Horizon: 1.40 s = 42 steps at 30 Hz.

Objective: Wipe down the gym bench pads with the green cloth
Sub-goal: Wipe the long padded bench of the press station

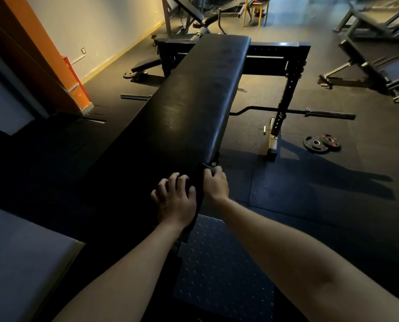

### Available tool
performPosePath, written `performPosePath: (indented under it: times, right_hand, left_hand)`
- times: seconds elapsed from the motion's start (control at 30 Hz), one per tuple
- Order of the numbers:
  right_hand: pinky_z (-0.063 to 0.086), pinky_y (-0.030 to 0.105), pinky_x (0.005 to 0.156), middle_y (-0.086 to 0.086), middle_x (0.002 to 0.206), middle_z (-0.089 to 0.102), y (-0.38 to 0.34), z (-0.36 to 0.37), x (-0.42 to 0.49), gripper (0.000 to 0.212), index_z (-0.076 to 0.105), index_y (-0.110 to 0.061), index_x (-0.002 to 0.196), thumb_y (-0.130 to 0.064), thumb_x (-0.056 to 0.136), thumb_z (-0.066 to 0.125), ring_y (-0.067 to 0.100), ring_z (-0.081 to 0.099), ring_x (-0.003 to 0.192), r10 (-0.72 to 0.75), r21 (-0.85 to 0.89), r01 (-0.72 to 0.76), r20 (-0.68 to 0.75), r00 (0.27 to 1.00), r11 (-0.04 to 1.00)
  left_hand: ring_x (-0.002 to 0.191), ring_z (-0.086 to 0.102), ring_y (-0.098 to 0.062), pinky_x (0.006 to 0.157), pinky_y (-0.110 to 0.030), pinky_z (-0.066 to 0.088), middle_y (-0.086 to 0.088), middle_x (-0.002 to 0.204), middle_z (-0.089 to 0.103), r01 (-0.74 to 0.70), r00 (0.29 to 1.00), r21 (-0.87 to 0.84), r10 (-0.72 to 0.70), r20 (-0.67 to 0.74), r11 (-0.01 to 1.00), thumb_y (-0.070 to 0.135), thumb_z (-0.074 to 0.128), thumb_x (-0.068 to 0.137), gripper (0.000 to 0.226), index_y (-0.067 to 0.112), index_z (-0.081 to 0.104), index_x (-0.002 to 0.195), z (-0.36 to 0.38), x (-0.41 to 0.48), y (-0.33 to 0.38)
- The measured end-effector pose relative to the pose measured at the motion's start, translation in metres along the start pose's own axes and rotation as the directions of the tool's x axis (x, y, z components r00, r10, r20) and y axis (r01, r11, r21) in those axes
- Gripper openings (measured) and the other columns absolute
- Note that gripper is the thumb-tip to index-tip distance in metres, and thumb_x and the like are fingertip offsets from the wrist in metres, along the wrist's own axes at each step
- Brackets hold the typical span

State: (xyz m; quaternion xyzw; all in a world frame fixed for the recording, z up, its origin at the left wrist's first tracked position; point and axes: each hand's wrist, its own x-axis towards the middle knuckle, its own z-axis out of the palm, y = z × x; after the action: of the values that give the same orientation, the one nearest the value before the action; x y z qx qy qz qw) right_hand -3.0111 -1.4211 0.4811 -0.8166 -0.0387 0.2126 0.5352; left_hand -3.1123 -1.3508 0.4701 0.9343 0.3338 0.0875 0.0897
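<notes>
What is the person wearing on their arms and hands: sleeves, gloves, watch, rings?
Nothing visible. The left hand and right hand are ungloved, left forearm and right forearm bare to the picture's edge with no sleeve, and no watch, band or ring shows in the dim light.

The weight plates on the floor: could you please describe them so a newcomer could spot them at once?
Start from the long black bench pad running up the middle, then go right to the black rack upright with the pale foot. Just right of that foot, nearer than the curl bar, the weight plates lie flat: two overlapping discs, one red-marked.
</notes>
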Motion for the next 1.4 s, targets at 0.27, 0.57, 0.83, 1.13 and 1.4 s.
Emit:
performPosePath:
  times: [0.27,0.57,0.83,1.13,1.4]
  right_hand:
    - [0.039,0.038,0.060,0.004,0.069,0.056,0.052,0.011,-0.075,0.028,0.053,-0.012,0.075,-0.035,0.089,0.049,0.018,0.049,0.064,-0.003,0.153,-0.003,0.037,0.999,0.988]
    - [0.041,0.039,0.101,0.008,0.121,0.044,0.000,-0.007,0.014,0.023,0.058,-0.018,0.117,-0.024,0.095,0.057,0.028,0.045,0.113,-0.232,-0.248,0.225,0.003,0.973,0.942]
    - [0.042,0.036,0.081,0.001,0.110,0.043,0.018,0.011,-0.035,0.009,0.053,-0.024,0.102,-0.024,0.093,0.054,0.024,0.046,0.101,-0.284,-0.186,0.273,-0.032,0.958,0.944]
    - [0.055,0.053,0.074,0.002,0.084,0.061,0.030,0.000,-0.055,0.006,0.059,-0.029,0.079,-0.034,0.077,0.055,0.023,0.061,0.078,-0.156,0.040,0.157,-0.027,0.987,0.987]
    - [0.058,0.045,0.082,0.006,0.103,0.056,-0.002,-0.027,0.053,0.014,0.059,-0.023,0.104,-0.029,0.092,0.063,0.021,0.061,0.091,-0.177,0.126,0.193,-0.130,0.976,0.973]
  left_hand:
    - [0.136,0.027,-0.021,0.108,-0.043,0.015,0.005,0.156,0.036,-0.036,0.999,-0.067,0.035,-0.011,0.997,0.043,0.030,0.094,0.049,0.031,0.052,0.136,-0.002,-0.003,-0.006]
    - [0.147,0.023,-0.018,0.114,-0.039,0.014,0.003,0.163,0.030,-0.087,0.994,-0.168,0.096,0.049,0.982,0.035,0.043,0.104,0.053,0.020,0.035,0.154,-0.010,-0.010,-0.022]
    - [0.148,0.019,-0.018,0.115,-0.042,0.010,0.005,0.165,0.024,-0.085,0.995,-0.069,0.089,0.045,0.994,0.039,0.035,0.105,0.050,0.032,0.033,0.154,-0.009,-0.013,-0.016]
    - [0.142,0.023,-0.021,0.114,-0.047,0.015,0.005,0.159,0.030,-0.032,0.998,-0.067,0.035,0.043,0.997,0.044,0.038,0.102,0.045,0.040,0.040,0.147,-0.012,-0.010,-0.004]
    - [0.142,0.018,-0.025,0.114,-0.046,0.017,0.005,0.159,0.022,-0.013,0.994,0.015,0.011,0.108,1.000,0.059,0.044,0.096,0.060,0.042,0.032,0.151,-0.013,0.011,0.020]
